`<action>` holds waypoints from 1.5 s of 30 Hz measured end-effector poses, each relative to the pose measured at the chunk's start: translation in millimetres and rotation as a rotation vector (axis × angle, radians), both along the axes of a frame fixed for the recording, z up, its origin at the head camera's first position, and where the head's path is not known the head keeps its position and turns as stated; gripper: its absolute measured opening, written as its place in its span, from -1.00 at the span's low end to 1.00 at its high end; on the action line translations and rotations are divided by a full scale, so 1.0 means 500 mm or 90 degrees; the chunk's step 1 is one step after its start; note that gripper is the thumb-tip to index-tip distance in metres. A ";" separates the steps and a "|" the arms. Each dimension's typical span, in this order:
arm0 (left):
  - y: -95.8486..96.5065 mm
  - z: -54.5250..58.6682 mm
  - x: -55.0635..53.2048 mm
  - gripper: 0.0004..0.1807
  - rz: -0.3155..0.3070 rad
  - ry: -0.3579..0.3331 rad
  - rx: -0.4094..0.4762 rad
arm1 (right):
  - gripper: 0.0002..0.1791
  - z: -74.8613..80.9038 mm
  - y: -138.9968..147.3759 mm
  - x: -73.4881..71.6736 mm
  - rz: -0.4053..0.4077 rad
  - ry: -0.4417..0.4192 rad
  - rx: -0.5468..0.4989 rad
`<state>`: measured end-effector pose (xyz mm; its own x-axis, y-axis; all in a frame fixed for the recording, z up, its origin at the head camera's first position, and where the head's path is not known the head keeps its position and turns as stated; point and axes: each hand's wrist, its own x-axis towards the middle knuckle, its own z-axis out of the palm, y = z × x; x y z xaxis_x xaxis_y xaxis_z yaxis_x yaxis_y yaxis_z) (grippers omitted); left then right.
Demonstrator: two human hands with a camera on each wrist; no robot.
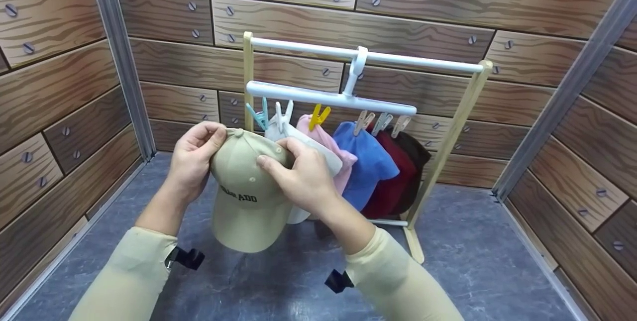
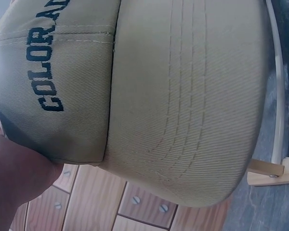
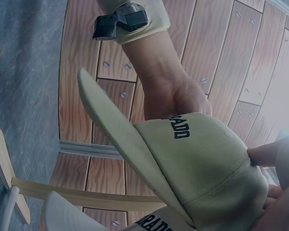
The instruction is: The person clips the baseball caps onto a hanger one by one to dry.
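Note:
Both hands hold a beige baseball cap (image 1: 249, 181) with dark lettering in front of a small rack, its brim hanging down. My left hand (image 1: 194, 157) pinches the crown's left edge near the top button. The right hand (image 1: 306, 174) grips the crown's right side, thumb on the outer front; its other fingers are partly hidden behind the fabric. In the left wrist view the brim (image 2: 183, 96) fills much of the picture. Just behind the cap, a teal clothespin (image 1: 260, 116) hangs at the hanger's left end with nothing in it.
A wooden rack (image 1: 450, 147) carries a light-blue hanger (image 1: 298, 93). Clothespins on it hold a white cap (image 1: 326, 157), a pink cap (image 1: 323, 137), a blue cap (image 1: 366, 161), a dark red cap (image 1: 398, 171) and a dark brown cap (image 1: 415, 154). Wood-patterned walls (image 1: 298, 22) enclose the grey floor (image 1: 477, 251).

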<state>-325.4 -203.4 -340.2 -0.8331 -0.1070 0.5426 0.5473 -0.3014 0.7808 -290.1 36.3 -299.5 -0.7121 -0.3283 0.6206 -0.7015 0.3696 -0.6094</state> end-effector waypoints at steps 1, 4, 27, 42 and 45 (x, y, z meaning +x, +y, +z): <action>0.001 0.000 -0.001 -0.79 -0.004 0.001 0.001 | -0.69 0.001 0.001 0.000 -0.003 0.002 0.003; 0.003 0.001 -0.003 -0.80 -0.010 0.006 0.005 | -0.69 0.003 0.003 0.000 -0.013 0.014 0.010; -0.008 -0.003 -0.003 -0.84 -0.030 0.025 0.013 | -0.70 0.007 0.002 0.006 -0.015 0.023 0.030; -0.002 -0.002 -0.006 -0.86 -0.056 0.038 -0.001 | -0.68 0.027 0.001 0.000 -0.022 0.024 0.056; 0.000 0.000 -0.005 -0.86 -0.055 0.040 -0.001 | -0.66 0.036 -0.003 -0.003 -0.028 0.033 0.069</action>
<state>-328.2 -203.6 -340.0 -0.8039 -0.0353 0.5937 0.5668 -0.3479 0.7468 -291.7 34.6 -281.6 -0.6954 -0.3646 0.6192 -0.7125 0.4618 -0.5283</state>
